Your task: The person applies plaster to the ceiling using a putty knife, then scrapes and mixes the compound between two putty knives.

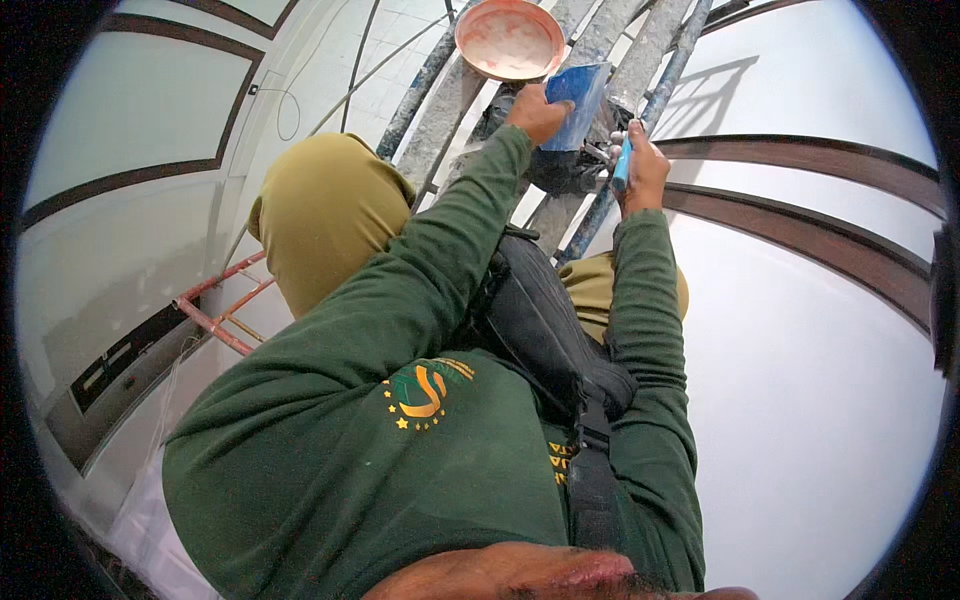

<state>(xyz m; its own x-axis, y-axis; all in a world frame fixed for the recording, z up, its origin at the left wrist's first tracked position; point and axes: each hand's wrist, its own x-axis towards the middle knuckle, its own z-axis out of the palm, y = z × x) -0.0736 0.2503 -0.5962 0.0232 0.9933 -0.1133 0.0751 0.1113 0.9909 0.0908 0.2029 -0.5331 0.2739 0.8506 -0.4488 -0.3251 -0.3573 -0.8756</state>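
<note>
My left hand [540, 115] is closed on the edge of a flat blue plastic putty spreader [580, 100], its thumb lying over the near face. To its right my right hand [645, 168] grips a tool with a light blue handle [622, 165]; the tool's working end is hard to make out. Just beyond the left hand stands a round orange pan [463, 45] with whitish, pink-stained paste inside. Dark plastic [562, 172] lies crumpled below the spreader, between my two hands.
I sit on a scaffold of paint-spattered planks [440, 120] and metal tubes [672, 70]. A white wall with brown trim [800, 155] runs close on the right. A red metal frame [215, 325] stands at lower left. A black bag [535, 310] hangs across my front.
</note>
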